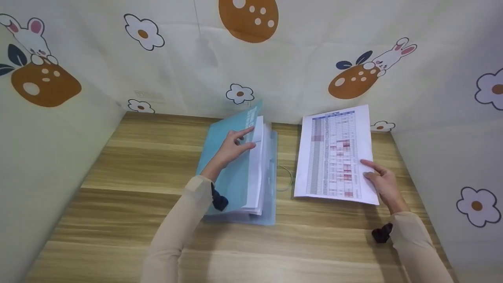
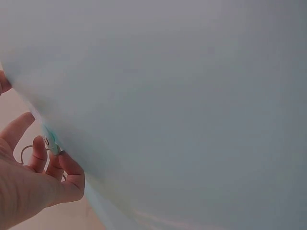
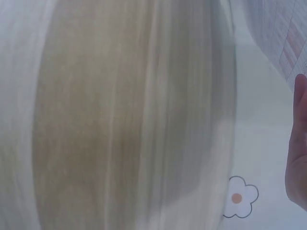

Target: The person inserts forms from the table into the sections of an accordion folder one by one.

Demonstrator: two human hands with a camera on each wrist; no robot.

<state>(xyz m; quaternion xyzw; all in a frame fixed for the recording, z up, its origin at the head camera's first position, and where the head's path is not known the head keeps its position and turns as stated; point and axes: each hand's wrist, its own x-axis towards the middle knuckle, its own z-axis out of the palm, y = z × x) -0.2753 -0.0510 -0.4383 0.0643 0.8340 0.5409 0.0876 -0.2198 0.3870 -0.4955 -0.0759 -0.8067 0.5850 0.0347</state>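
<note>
A light blue file folder lies on the wood-grain table with its front cover raised at a slant. White papers show between the covers. My left hand holds the free edge of the cover, thumb and index finger spread along it. In the left wrist view, the cover fills most of the picture, and a small fastener with a thin cord sits by the fingers. To the right, my right hand pinches the right edge of a printed table sheet, tilted above the table.
A thin elastic cord loops out from the folder's right side. Curtain-like walls with rabbit, fruit and flower prints enclose the back and both sides of the table. Dark wrist cameras sit at both sleeves.
</note>
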